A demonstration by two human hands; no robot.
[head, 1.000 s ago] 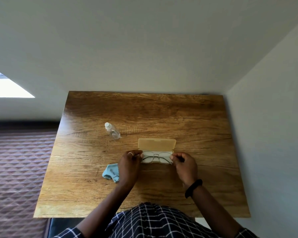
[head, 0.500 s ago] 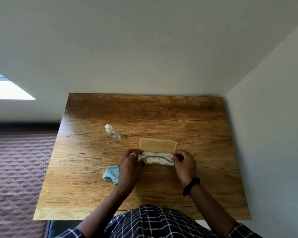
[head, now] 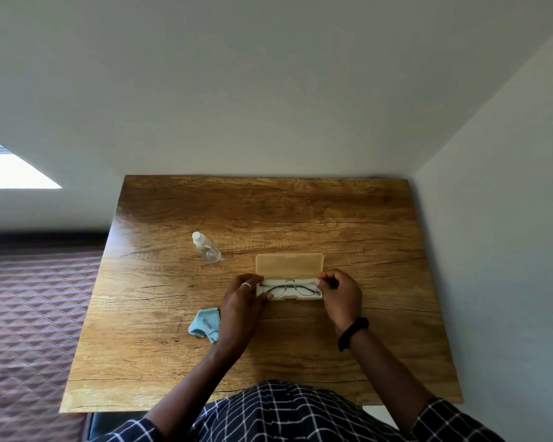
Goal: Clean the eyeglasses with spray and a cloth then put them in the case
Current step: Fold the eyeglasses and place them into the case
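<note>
Thin wire-framed eyeglasses [head: 289, 287] lie folded in the white bottom half of an open case, whose tan lid [head: 289, 264] stands back toward the wall. My left hand [head: 241, 301] pinches the left end of the glasses at the case's left edge. At the right end, my right hand [head: 342, 296] holds the frame with closed fingertips. A small clear spray bottle [head: 206, 247] lies tilted on the table behind and left of the case. The light blue cloth [head: 203, 323] sits crumpled just left of my left wrist.
The wooden table [head: 300, 218] stands against a pale back wall, with another wall close along its right edge. A patterned brown floor lies to the left. My checked shirt [head: 284, 413] fills the bottom of the view.
Both hands have eased the glasses a little farther down into the case's bottom half. The bottle and cloth have not moved.
</note>
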